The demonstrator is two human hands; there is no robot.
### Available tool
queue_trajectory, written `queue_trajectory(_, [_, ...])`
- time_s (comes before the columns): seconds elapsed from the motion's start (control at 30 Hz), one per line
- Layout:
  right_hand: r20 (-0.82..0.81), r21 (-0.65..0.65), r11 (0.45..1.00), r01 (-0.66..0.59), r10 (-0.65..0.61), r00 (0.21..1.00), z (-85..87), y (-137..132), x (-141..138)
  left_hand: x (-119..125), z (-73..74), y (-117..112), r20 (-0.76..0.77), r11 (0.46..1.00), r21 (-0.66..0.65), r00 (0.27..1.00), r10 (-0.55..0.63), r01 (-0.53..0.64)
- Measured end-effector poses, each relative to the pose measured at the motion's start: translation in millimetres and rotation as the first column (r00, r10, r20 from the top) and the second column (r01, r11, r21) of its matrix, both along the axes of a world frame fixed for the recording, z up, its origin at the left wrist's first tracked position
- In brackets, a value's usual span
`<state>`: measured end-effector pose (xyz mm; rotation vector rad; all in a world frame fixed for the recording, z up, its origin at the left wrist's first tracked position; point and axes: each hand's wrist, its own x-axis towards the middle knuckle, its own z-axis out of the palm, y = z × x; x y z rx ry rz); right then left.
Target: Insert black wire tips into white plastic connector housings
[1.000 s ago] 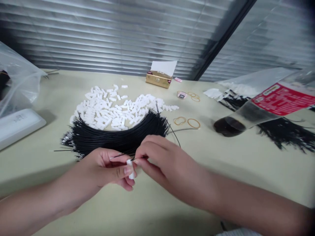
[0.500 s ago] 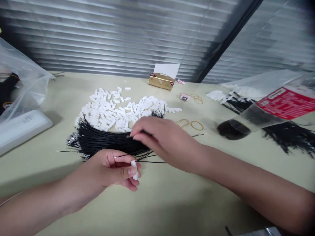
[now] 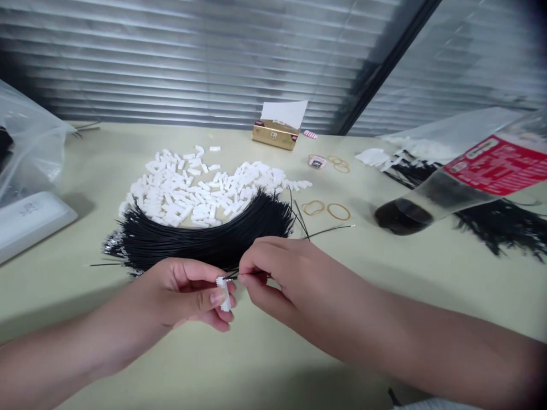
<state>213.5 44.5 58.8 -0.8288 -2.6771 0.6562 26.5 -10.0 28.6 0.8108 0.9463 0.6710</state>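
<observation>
Between thumb and fingers, my left hand (image 3: pixel 188 296) pinches a small white connector housing (image 3: pixel 224 295), held upright. Close to its right, my right hand (image 3: pixel 277 279) pinches a thin black wire (image 3: pixel 233 277) whose metal-tipped end is at the upper part of the housing. Whether the tip is inside a slot is too small to tell. Just behind both hands lies a thick bundle of black wires (image 3: pixel 192 245) with crimped metal ends. Beyond it spreads a heap of loose white connector housings (image 3: pixel 171 193).
A cola bottle (image 3: pixel 470 176) leans in from the right, near more black wires (image 3: pixel 504 228). Rubber bands (image 3: pixel 339 212) and a gold box (image 3: pixel 274 135) lie farther back. A clear plastic bag (image 3: pixel 34 142) and a white case (image 3: pixel 34 225) are at left.
My right hand has come down from above the wire bundle to the housing, now with a wire pinched at it. My left hand keeps hold of the housing. The view has shifted slightly.
</observation>
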Motion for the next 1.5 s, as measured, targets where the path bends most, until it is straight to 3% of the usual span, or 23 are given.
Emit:
queue_trajectory(0.17, [-0.074, 0.071, 0.997, -0.007, 0.012, 0.997, -0.7, -2.6, 0.5, -1.3, -5.0, -0.4, -0.033, 0.999, 0.032, 0.999, -0.006, 0.008])
queue_trajectory(0.43, [-0.008, 0.021, 0.999, 0.024, -0.023, 1.0, 2.5, -3.2, -1.5, -0.1, -2.3, -0.9, -0.055, 1.0, 0.024, 0.998, 0.018, -0.016])
queue_trajectory(0.77, [-0.047, 0.318, 0.944, -0.086, 0.106, 0.993, -16.2, -12.3, -4.8, -1.0, -6.6, -3.8, -0.069, 0.999, 0.041, 0.997, 0.037, -0.034])
queue_trajectory(0.87, [-0.018, 0.357, 0.922, -0.15, 0.168, 0.986, -11.2, -10.1, -5.4, -0.2, -4.7, -4.8, -0.05, 0.998, 0.038, 0.998, 0.05, -0.048])
queue_trajectory(0.97, [-0.11, 0.45, 0.891, -0.063, 0.126, 0.986, 5.1, -7.5, -0.8, 1.4, 3.7, -1.9, -0.002, 0.982, 0.023, 0.982, 0.187, -0.187])
queue_trajectory(1.03, [-0.212, 0.483, 0.876, 0.001, 0.116, 0.97, 12.5, -6.7, 2.9, 1.5, 11.6, 1.3, 0.018, 0.933, 0.021, 0.933, 0.358, -0.359])
queue_trajectory(1.07, [-0.222, 0.478, 0.878, -0.024, 0.148, 0.964, 12.4, -6.2, 3.8, 1.2, 15.3, 2.7, 0.021, 0.897, 0.02, 0.897, 0.442, -0.442])
queue_trajectory(1.17, [-0.101, 0.398, 0.897, -0.194, 0.253, 0.962, -4.8, -2.9, -0.4, -0.8, 22.2, 4.8, 0.028, 0.823, 0.021, 0.823, 0.568, -0.568])
queue_trajectory(1.33, [0.054, 0.326, 0.909, -0.259, 0.255, 0.965, -45.3, 5.0, -18.9, -3.9, 17.3, 2.6, 0.026, 0.843, 0.033, 0.844, 0.536, -0.537])
queue_trajectory(1.5, [0.041, 0.321, 0.927, -0.194, 0.191, 0.981, -41.4, 3.2, -15.7, -5.5, 10.4, 1.9, 0.031, 0.851, 0.086, 0.855, 0.518, -0.519])
